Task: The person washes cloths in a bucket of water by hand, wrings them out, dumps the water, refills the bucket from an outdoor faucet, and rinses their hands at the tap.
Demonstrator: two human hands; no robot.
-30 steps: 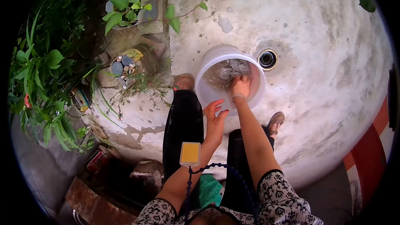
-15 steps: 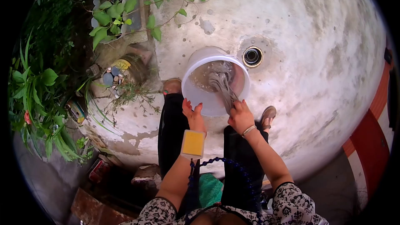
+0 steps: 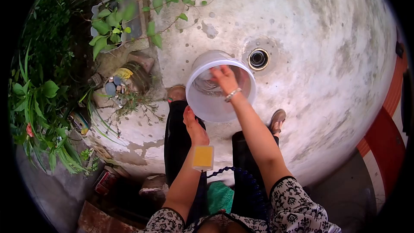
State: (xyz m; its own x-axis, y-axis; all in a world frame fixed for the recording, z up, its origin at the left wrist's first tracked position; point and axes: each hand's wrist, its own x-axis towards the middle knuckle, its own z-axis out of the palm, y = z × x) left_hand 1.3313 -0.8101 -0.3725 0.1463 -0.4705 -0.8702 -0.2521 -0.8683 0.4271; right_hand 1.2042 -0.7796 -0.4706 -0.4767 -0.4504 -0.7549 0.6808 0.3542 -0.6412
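A white plastic bucket (image 3: pixel 211 110) stands in front of me, its mouth facing me. Inside it is greyish, rippled water (image 3: pixel 206 85); the grey cloth cannot be made out clearly there. My right hand (image 3: pixel 224 79) reaches over the rim into the bucket's mouth, a bracelet at its wrist. Its fingers are smeared by motion, so whether they grip the cloth cannot be told. Just outside the near left rim, my left hand (image 3: pixel 196 128) is held up with fingers stretched out, holding nothing. A yellow square pendant (image 3: pixel 202 158) on a blue bead string hangs over the left wrist.
A round drain opening (image 3: pixel 258 59) lies in the concrete floor (image 3: pixel 310 69) right of the bucket. At left are a potted vine (image 3: pixel 113 25), pebbles (image 3: pixel 111 87) and leafy plants (image 3: pixel 39 103). My sandalled feet are on either side of the bucket.
My right hand has moved from the near rim up and left, deeper over the bucket. The grey cloth it gripped no longer shows clearly. My left hand has dropped slightly, fingers closer together.
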